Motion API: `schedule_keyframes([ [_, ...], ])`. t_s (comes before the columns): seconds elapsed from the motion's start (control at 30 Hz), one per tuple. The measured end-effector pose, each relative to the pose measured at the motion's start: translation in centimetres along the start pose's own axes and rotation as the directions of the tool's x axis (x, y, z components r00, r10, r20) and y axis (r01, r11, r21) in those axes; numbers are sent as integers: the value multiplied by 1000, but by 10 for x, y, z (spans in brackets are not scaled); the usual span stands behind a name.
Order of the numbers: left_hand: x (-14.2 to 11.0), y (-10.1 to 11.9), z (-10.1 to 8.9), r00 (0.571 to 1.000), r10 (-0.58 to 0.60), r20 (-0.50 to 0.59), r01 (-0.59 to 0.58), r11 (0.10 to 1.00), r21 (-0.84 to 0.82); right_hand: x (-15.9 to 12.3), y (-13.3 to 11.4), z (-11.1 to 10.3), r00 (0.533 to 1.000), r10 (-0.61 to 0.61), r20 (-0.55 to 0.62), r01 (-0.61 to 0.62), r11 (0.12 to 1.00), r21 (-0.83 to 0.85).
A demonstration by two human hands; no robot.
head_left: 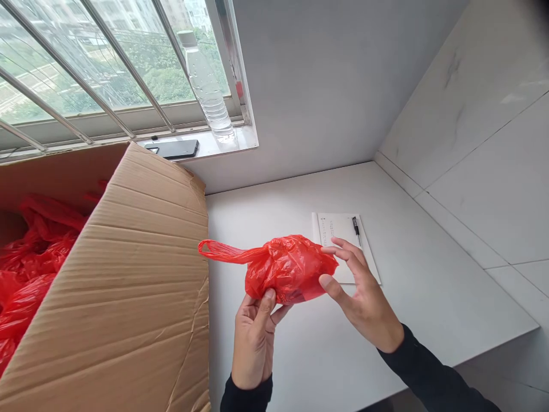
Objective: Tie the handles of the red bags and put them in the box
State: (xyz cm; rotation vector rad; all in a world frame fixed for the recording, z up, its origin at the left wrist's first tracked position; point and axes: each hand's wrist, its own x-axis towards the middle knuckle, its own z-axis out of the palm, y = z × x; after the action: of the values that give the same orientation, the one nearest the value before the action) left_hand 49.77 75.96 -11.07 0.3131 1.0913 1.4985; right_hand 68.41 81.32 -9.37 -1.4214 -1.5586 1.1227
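A red plastic bag (295, 266), bunched round contents I cannot make out, is held up over the white table. Its twisted handle loop sticks out to the left. My left hand (257, 329) grips the bag from below, thumb on the near side and fingers underneath. At the bag's right end is my right hand (360, 292), with thumb and fingers spread apart. Those fingertips are at or just touching the plastic, without closing on it.
A cardboard box (141, 274) with several red plastic bags (38, 252) stands at left. On the white table (429, 269) lie a paper booklet (343, 226) and a black pen (356, 228). The windowsill holds a phone (178, 149) and a water bottle (210, 91).
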Motion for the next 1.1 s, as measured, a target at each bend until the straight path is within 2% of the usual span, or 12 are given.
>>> schedule_keyframes([
  [0.1, 2, -2, -3, 1000, -2, 19, 2, 1000, -5, 6, -6, 0, 998, -34, 56, 37, 997, -65],
  [0.23, 2, -2, -7, 1000, -8, 18, 8, 1000, -21, 11, -11, 0, 994, -21, 109, 23, 1000, -20],
  [0.57, 6, -6, -3, 999, -33, 9, 33, 999, -7, 9, -14, 0, 992, -24, 124, 16, 998, 66],
  [0.83, -2, -5, 11, 991, -39, 129, 44, 998, -39, 10, -15, 1, 989, 34, 143, -62, 979, 194],
  [0.97, -4, -4, 14, 994, -22, 104, 18, 999, 47, 12, -17, -1, 985, 51, 166, -92, 965, 247],
  [1.1, -4, -3, 18, 997, 9, 70, -11, 999, 33, 12, -20, -3, 977, 61, 204, -117, 954, 277],
])
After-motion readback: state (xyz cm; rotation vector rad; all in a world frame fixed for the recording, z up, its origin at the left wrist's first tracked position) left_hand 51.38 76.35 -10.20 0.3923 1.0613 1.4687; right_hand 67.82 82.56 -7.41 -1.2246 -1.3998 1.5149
